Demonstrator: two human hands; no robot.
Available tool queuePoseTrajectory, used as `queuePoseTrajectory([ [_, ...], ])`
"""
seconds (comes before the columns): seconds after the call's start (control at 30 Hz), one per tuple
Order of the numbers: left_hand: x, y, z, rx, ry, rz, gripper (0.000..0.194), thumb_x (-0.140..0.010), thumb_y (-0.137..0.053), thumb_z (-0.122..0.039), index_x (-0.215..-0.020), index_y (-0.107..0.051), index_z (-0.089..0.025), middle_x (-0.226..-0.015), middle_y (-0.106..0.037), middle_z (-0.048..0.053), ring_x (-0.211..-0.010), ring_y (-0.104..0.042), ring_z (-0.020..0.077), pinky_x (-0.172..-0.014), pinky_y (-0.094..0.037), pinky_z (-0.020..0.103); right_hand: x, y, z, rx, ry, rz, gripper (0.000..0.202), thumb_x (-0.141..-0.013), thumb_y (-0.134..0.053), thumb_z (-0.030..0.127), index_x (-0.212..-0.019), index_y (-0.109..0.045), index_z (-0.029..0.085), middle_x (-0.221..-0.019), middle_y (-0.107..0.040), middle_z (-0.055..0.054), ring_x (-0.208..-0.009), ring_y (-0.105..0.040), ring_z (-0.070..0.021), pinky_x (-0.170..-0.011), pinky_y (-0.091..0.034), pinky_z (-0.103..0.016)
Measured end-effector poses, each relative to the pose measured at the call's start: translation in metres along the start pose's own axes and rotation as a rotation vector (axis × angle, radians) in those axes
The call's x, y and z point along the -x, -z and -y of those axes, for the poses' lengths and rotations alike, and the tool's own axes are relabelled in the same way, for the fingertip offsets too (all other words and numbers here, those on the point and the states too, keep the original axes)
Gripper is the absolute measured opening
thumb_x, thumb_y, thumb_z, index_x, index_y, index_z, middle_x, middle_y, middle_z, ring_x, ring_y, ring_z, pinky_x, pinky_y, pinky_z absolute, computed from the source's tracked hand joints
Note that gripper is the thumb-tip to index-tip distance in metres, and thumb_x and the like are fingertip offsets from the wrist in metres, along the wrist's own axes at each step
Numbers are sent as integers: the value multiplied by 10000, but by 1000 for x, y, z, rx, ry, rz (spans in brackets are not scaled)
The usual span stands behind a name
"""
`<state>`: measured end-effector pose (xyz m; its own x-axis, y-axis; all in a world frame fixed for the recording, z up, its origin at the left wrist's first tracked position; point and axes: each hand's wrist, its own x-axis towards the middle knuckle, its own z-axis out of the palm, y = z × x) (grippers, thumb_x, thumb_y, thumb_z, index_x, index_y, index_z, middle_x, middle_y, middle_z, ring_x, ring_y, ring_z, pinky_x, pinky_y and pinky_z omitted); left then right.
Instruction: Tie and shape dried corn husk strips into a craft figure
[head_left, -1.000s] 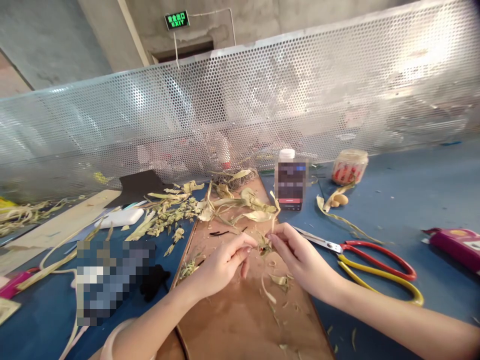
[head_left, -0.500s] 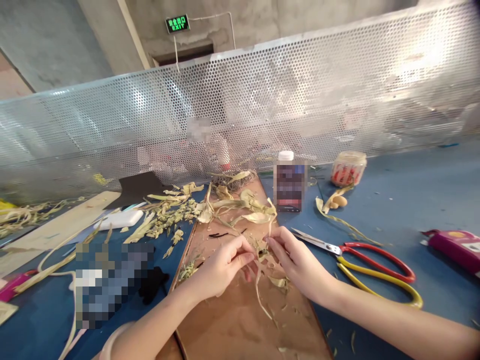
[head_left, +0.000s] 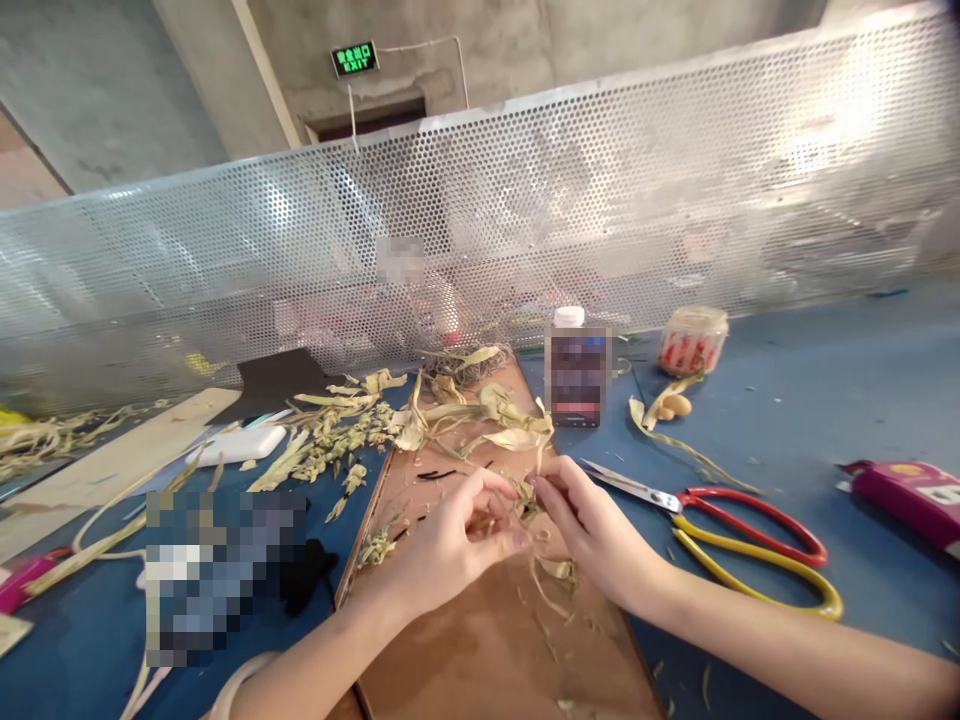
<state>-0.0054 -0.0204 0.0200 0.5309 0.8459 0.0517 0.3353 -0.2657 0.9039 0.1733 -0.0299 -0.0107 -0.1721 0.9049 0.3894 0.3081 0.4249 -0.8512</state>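
Observation:
Over the brown board (head_left: 480,655), my left hand (head_left: 461,540) is closed in a loose pinch, thumb and fingertips at a thin pale strip of dried leaf (head_left: 550,598). The strip's free end curls down over the board. Close beside it, my right hand (head_left: 592,525) pinches a small dried plant piece between thumb and forefinger; the fingers partly hide it. Dried leaves (head_left: 502,415) lie on the board just beyond both hands. Scissors (head_left: 660,497) with one red and one yellow handle lie partly open to the right of my right hand.
A phone (head_left: 576,375) stands upright before a white-capped bottle (head_left: 568,317). Behind it runs a perforated metal screen (head_left: 495,220). A jar (head_left: 694,340) and a magenta box (head_left: 907,500) are at right. Dried sprigs (head_left: 337,430) and a white case (head_left: 238,443) lie left.
My left hand's fingers have spread into a rounder pinch and shifted slightly right. The strip's hanging end has curled and moved right. My right hand stays nearly still.

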Motion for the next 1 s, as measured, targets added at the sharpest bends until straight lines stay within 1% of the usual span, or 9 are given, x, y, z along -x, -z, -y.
queuePoseTrajectory([
  [0.17, 2, -1, 0, -91, -22, -3, 173, -865, -534, -337, -990, -493, -224, -652, -449, -65, -576, -385, 99, -554, -314, 227, 0, -1, -1, -66, -27, -6, 159, -942, -367, 308, -895, -474, 200, -798, -551, -6, -732, -497, -147, -695, -412, -260],
  [0.33, 1, 1, 2, -168, -43, -49, 186, -913, -430, -366, -972, -545, -231, -709, -504, -38, -612, -424, 113, -568, -330, 237, 1, -2, 0, -124, -90, -20, 194, -940, -383, 351, -858, -484, 207, -712, -475, 31, -644, -427, -121, -588, -377, -225],
  [0.47, 1, -1, 2, -135, -21, -53, 192, -874, -504, -387, -972, -562, -232, -671, -515, -43, -581, -431, 110, -547, -334, 233, 1, -2, 2, -170, -113, -7, 210, -940, -385, 371, -854, -481, 205, -704, -447, 38, -622, -393, -113, -571, -365, -221],
  [0.53, 2, -3, 0, -77, 18, -31, 264, -813, -598, -395, -1023, -557, -241, -695, -549, -42, -597, -463, 114, -553, -347, 231, 1, -3, 3, -184, -128, -8, 215, -939, -382, 378, -855, -478, 205, -708, -450, 36, -616, -394, -112, -561, -364, -222],
  [0.6, 2, -6, -2, -5, 60, -15, 349, -765, -663, -367, -1070, -544, -246, -780, -610, -25, -652, -519, 126, -587, -371, 236, 0, -3, 4, -189, -130, -12, 216, -938, -383, 382, -850, -475, 207, -712, -456, 34, -617, -402, -113, -566, -371, -223],
  [0.67, 1, -8, -4, 57, 103, -15, 346, -773, -658, -329, -1082, -534, -237, -820, -648, -7, -691, -563, 141, -616, -387, 249, 0, -4, 3, -190, -128, -17, 216, -937, -384, 384, -850, -474, 208, -709, -455, 35, -616, -405, -114, -562, -375, -224],
  [0.73, 0, -9, -5, 109, 131, -23, 315, -790, -638, -298, -1074, -525, -221, -803, -666, 5, -714, -594, 156, -645, -402, 265, 0, -5, 2, -192, -127, -24, 215, -938, -381, 384, -860, -475, 207, -716, -451, 31, -616, -402, -115, -550, -375, -223],
  [0.87, 0, -10, -3, 178, 121, 25, 324, -787, -639, -250, -1074, -493, -210, -757, -660, 1, -734, -617, 167, -693, -425, 287, 1, -6, 1, -201, -132, -32, 209, -942, -368, 382, -894, -469, 205, -761, -466, 19, -607, -391, -109, -536, -378, -221],
  [1.0, 3, -12, -1, 153, 107, 80, 388, -775, -645, -200, -1098, -431, -219, -737, -642, -16, -737, -608, 158, -708, -422, 289, 3, -7, 0, -252, -179, -17, 213, -941, -369, 399, -882, -448, 211, -666, -390, 57, -491, -300, -82, -414, -288, -199],
])
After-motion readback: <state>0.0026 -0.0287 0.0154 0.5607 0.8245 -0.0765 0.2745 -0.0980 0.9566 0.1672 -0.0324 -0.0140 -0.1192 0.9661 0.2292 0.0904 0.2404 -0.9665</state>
